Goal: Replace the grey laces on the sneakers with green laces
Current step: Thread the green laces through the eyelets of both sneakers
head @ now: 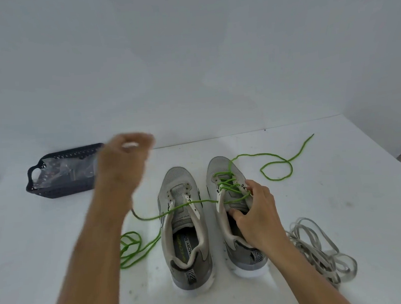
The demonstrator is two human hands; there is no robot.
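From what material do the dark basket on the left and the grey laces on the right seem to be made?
Basket: probably moulded plastic, dark navy or grey, matt; its walls show a regular pattern of small holes and a cut-out handle.
Grey laces: likely woven textile, flat and matt; they lie in a soft, limp, tangled pile. The exact fibre cannot be told.
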